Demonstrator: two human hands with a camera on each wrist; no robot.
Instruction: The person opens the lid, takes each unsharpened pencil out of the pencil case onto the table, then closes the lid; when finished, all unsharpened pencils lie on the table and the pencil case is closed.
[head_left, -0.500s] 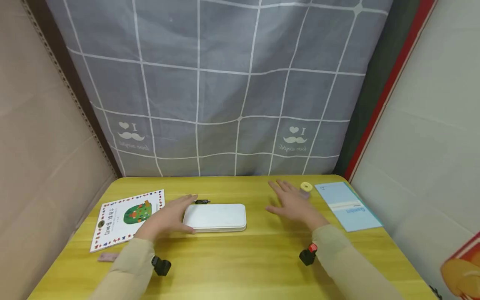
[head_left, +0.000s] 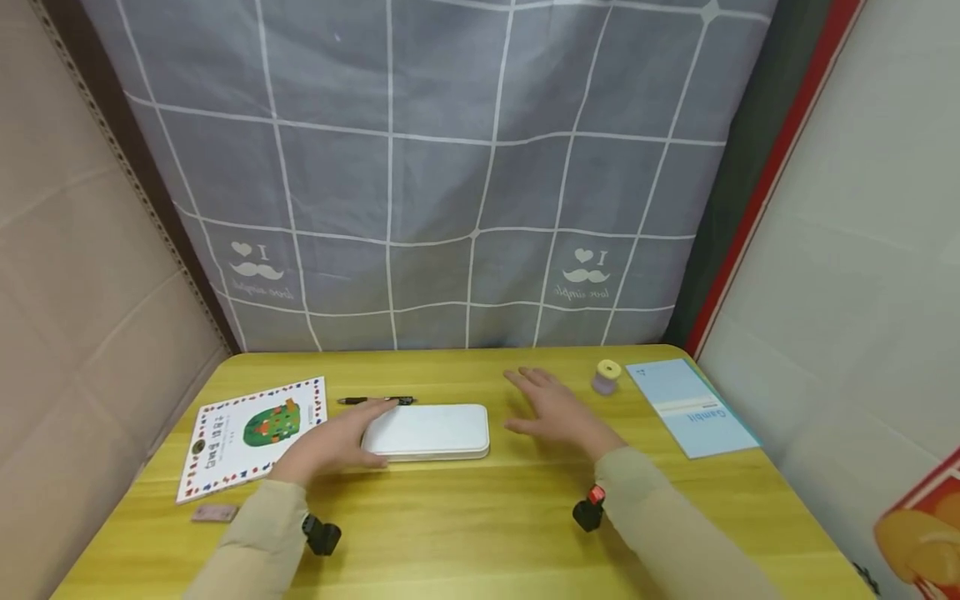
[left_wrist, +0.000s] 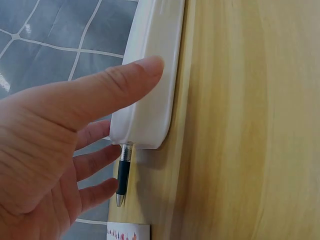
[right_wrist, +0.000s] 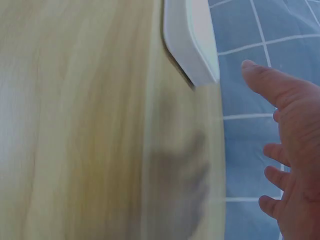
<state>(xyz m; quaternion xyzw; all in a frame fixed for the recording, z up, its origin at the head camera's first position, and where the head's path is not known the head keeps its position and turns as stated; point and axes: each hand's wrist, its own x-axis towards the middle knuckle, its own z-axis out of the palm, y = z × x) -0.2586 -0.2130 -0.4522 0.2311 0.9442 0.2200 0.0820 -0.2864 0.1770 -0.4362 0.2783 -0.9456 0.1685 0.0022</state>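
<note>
A white rectangular case (head_left: 427,432) with rounded corners lies flat on the wooden table. My left hand (head_left: 341,442) is at its left end, thumb by the front side and fingers by the back corner, loosely spread. In the left wrist view the thumb (left_wrist: 120,87) overlaps the case's side wall. Behind the case lies a black pen (head_left: 375,401), partly covered by the left fingers in the head view. My right hand (head_left: 558,412) hovers to the right of the case, fingers apart and holding nothing. The right wrist view shows a gap between its thumb (right_wrist: 265,80) and the case's corner (right_wrist: 197,65).
A white booklet with a green picture (head_left: 251,437) lies at the left, with a small pinkish block (head_left: 214,513) in front of it. A yellow-topped spool (head_left: 607,377) stands back right, beside a light blue notebook (head_left: 693,408). A grey grid curtain (head_left: 442,192) hangs behind the table.
My right hand has moved left, away from the spool and toward the white case. The left hand stays at the case's left end, and more of the pen shows.
</note>
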